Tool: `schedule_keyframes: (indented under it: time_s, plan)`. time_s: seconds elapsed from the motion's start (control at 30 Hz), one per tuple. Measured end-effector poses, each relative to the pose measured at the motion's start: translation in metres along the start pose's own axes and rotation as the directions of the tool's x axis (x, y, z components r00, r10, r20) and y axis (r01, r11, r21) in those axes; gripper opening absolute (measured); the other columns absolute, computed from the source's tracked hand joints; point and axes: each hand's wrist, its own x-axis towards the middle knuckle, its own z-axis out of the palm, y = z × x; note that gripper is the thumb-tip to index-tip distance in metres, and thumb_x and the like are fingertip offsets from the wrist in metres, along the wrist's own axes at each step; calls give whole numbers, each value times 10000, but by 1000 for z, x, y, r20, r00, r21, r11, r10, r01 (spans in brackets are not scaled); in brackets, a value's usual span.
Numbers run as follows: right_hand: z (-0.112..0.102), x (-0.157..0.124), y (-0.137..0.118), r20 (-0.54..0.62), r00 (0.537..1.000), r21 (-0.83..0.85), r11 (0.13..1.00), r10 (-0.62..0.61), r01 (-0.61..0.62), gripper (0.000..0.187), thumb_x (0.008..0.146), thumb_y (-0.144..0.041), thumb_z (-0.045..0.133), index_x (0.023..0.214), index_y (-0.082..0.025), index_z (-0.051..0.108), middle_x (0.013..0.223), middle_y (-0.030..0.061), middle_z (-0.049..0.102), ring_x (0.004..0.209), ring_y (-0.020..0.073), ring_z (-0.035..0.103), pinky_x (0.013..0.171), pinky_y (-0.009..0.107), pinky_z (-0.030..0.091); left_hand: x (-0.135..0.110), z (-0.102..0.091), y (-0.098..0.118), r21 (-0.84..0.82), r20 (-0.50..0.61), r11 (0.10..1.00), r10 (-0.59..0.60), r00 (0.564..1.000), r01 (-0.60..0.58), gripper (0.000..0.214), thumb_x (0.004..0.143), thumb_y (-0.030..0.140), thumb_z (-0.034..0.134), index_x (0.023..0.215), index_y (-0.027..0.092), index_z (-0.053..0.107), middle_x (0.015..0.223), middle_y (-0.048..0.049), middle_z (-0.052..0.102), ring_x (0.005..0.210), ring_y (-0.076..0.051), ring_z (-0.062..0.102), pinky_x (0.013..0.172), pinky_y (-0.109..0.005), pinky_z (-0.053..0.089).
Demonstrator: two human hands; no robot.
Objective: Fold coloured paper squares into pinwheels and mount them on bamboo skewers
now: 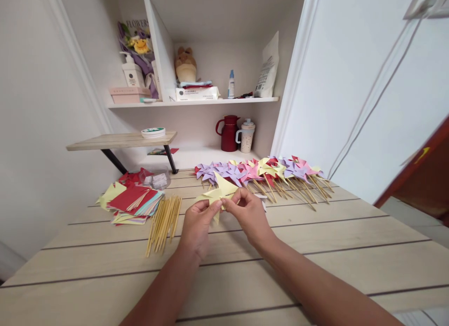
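Observation:
Between my two hands, above the table, is a pale yellow paper pinwheel with its pointed blades spread. My left hand pinches it near the centre with thumb and finger. From the other side my right hand is closed on it too, thumb tip touching the left thumb tip at the middle. Whether a small fastener sits under the thumbs I cannot tell. To the left of my left hand lies a bundle of thin wooden sticks. Finished-looking pinwheels on sticks lie in a row behind my right hand.
Stacked coloured paper squares lie at the left, by a clear plastic box. A small raised shelf with black legs stands behind them. A red jug and a lidded cup stand in the back alcove.

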Motion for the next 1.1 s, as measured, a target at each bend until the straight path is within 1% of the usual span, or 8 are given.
schedule_keyframes:
  time_s: [0.27,0.43,0.63,0.77,0.87,0.97,1.03,1.1]
  plan:
    - [0,1,1,-1,1000,0,1000,-22,22,301,739,-382,743,623,-209,525,615,-34,518,594,136,431,577,275,346,1,-2,1,136,-31,987,94,995,-89,223,672,333,831,792,154,771,765,-42,736,758,-165,646,762,-267,475]
    - [-1,2,-1,-10,1000,-28,999,-26,26,282,739,-347,740,618,-206,528,633,-33,520,598,134,434,582,276,339,1,-1,2,175,-36,980,99,994,-92,234,673,352,822,790,157,768,766,-44,738,755,-182,649,739,-276,475]
    - [-2,2,-1,-22,997,-79,994,-74,72,269,741,-312,728,608,-209,518,653,-29,524,613,140,456,581,280,342,2,-3,-1,217,-9,971,108,994,-104,237,704,375,796,658,155,720,710,-31,705,743,-176,627,739,-268,461]
    - [-2,2,-1,-17,994,-104,989,-110,108,239,746,-291,730,622,-210,542,686,-18,545,637,149,477,589,284,358,3,-4,-1,245,-3,963,112,994,-108,244,714,390,787,691,156,721,700,-22,685,705,-162,599,694,-252,451]
    - [-3,2,0,28,987,-117,980,-160,163,137,768,-262,718,697,-215,612,775,4,600,724,172,535,649,297,409,3,-4,0,269,-5,956,120,993,-114,233,721,391,776,745,163,729,714,-17,683,692,-159,586,677,-248,446]
    - [-5,3,2,61,978,-107,973,-198,204,42,799,-263,692,802,-228,669,899,32,616,819,193,579,723,325,467,4,-4,2,342,-1,926,169,986,-159,220,735,386,749,723,169,718,714,-17,675,690,-163,572,665,-248,439]
    - [-8,4,2,58,977,-102,972,-206,211,110,812,-280,680,914,-241,684,1018,55,591,867,202,600,752,348,505,6,-6,4,433,-6,878,228,974,-203,198,736,364,732,688,173,712,680,-12,654,680,-166,554,645,-247,422]
    - [-11,6,1,36,968,-158,955,-249,252,262,801,-284,692,1062,-268,670,1154,77,539,997,236,598,839,399,523,9,-9,6,527,-7,812,299,954,-250,168,734,327,719,652,180,709,645,-3,630,671,-165,532,632,-244,399]
